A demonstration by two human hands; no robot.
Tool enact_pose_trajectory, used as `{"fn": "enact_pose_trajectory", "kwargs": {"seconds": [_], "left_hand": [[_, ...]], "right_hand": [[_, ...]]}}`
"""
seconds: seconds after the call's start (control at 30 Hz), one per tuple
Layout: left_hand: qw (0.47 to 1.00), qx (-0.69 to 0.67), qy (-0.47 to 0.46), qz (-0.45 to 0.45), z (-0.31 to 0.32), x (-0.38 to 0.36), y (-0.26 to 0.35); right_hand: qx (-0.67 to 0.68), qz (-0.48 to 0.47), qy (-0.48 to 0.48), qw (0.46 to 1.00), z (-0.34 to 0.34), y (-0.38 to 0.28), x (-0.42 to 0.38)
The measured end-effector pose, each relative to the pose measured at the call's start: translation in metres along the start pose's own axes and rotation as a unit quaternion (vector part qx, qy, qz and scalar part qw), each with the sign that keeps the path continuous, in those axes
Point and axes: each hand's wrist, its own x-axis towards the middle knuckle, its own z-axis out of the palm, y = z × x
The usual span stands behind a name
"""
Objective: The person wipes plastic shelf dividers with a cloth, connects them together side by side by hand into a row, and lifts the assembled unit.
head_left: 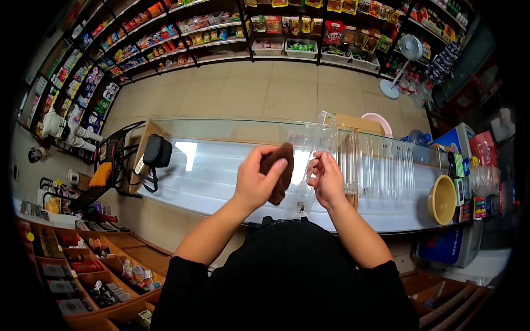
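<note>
My left hand [255, 177] is closed around a folded brown cloth [284, 182], thumb pressed on top of it. To its right, my right hand [329, 182] grips a long clear plastic rack [326, 133] by its side, fingers curled at the edge. The rack stretches away from me over the glass counter [221, 157], and its lower end comes down close to my body. The cloth is beside the rack, with a small gap between them. Part of the rack is hidden behind my right fingers.
More clear plastic racks [385, 168] stand in a row at the counter's right. Beyond them is a yellow bowl [442, 199]. A black case [157, 151] sits at the counter's left end, near a black chair [113, 160]. Stocked shelves [215, 36] line the far wall.
</note>
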Motion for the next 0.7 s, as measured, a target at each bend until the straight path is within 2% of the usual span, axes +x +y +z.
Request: {"fn": "enact_pose_trajectory", "kwargs": {"seconds": [0.03,0.17,0.4,0.5,0.7], "left_hand": [[0.999,0.029,-0.022,0.016,0.000,-0.008,-0.001],[0.992,0.067,-0.079,0.068,0.000,-0.038,-0.002],[0.977,0.080,-0.117,0.158,-0.003,-0.063,-0.017],[0.951,0.142,-0.155,0.225,0.000,-0.063,-0.017],[0.929,0.207,-0.119,0.281,0.008,-0.060,-0.014]], "right_hand": [[0.058,0.013,0.009,0.998,0.005,-0.006,-0.002],[0.079,0.034,-0.013,0.996,0.005,-0.015,0.001],[0.080,0.054,0.012,0.995,0.008,-0.024,0.001],[0.066,0.059,-0.003,0.996,0.016,-0.024,-0.006],[0.055,0.082,-0.060,0.993,0.014,-0.016,-0.015]]}}
